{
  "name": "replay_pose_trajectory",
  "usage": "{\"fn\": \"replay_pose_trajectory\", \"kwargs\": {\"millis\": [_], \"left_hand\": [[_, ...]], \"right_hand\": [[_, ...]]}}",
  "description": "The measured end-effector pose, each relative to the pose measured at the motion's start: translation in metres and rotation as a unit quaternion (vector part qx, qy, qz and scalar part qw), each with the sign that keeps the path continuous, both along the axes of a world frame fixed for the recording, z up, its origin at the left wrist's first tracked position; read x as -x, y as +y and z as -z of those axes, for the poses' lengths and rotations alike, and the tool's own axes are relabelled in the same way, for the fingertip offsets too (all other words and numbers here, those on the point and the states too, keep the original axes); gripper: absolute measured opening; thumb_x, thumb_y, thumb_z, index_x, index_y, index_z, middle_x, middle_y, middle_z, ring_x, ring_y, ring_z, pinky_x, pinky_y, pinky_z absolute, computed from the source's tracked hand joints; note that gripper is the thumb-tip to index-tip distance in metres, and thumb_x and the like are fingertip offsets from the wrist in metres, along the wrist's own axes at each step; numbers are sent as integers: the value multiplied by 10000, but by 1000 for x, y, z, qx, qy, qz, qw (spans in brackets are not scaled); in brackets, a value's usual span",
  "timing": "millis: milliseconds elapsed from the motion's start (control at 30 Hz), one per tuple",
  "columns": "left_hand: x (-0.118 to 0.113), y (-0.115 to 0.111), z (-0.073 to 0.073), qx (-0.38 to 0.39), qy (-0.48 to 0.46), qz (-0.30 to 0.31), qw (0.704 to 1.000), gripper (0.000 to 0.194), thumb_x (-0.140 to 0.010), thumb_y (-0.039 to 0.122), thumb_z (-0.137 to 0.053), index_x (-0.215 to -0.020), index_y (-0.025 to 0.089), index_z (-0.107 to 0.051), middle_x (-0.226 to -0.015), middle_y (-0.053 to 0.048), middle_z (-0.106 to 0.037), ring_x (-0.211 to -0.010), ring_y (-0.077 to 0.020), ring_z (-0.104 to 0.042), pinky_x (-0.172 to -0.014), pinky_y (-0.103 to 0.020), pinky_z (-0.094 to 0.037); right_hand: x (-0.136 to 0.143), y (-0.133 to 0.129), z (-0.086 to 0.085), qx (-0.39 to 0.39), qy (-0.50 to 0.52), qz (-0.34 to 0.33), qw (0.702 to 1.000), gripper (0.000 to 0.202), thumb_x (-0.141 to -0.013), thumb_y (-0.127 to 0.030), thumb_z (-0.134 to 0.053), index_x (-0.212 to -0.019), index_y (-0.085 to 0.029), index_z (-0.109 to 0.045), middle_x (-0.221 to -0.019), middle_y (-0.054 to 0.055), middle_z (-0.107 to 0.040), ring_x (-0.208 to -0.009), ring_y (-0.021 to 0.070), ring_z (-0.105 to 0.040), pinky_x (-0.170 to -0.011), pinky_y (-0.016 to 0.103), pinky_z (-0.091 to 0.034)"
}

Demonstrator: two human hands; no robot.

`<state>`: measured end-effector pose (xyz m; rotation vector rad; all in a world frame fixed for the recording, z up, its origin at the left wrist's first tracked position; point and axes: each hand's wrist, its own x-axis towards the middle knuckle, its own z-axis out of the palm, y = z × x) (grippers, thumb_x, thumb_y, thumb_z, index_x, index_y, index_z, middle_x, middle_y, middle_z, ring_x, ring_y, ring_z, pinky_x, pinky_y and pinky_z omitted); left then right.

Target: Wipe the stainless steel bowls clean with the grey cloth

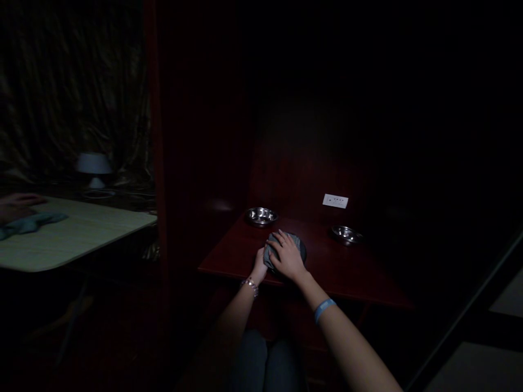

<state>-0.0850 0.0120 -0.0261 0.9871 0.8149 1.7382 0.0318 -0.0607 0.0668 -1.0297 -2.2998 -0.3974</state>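
Observation:
A grey cloth (271,256) lies bunched over a dark round object (303,252) at the front of the red-brown table (229,256). My right hand (287,256) rests on top of the cloth, its fingers spread and pressing it against the object. At the left edge of the cloth is my left hand (260,265), gripping the side of the bundle; its fingertips are hidden beneath it. What the dark object is cannot be made out in the dim light.
Two shiny metal bowls stand farther back, one at left (261,217) and one at right (346,235). A white socket plate (335,201) is on the wall. Beyond the partition (157,163), another person's hand (24,200) is over a pale table (98,228) near a teal cloth (36,222).

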Motion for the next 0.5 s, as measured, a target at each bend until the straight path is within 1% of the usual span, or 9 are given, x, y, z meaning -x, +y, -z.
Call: {"fn": "replay_pose_trajectory", "kwargs": {"millis": [67, 133, 333, 500], "left_hand": [[0, 0, -1, -2, 1, 2, 1000, 308, -656, 406, -665, -748, 114, -688, -705, -48, -682, -663, -156, -593, -661, -268, -461], [0, 0, -1, 0, 5, 1, 1000, 351, -679, 441, -653, -780, 109, -704, -713, -57, -694, -668, -165, -604, -674, -279, -467], [-2, -4, -6, 16, 26, -3, 1000, 520, -756, 578, -584, -873, 92, -729, -739, -77, -718, -722, -196, -637, -732, -305, -477], [-5, -11, -13, 23, 11, 1, 1000, 509, -766, 567, -603, -881, 86, -725, -732, -85, -721, -731, -196, -646, -760, -310, -486]], "right_hand": [[-2, 2, 0, 9, 3, -6, 1000, 403, -916, -325, -497, -1298, -221, -574, -1454, 78, -470, -1423, 259, -295, -1159, 469, -246], [-2, 4, 0, 17, 10, -5, 1000, 394, -913, -329, -502, -1285, -228, -583, -1448, 74, -479, -1422, 256, -303, -1159, 467, -255], [0, 12, -1, 33, 63, 30, 997, 357, -921, -337, -487, -1241, -238, -609, -1432, 66, -495, -1408, 245, -333, -1152, 450, -280], [-1, 20, -1, 64, 88, 62, 992, 378, -937, -351, -460, -1280, -242, -578, -1446, 56, -484, -1407, 223, -336, -1158, 431, -271]]}}
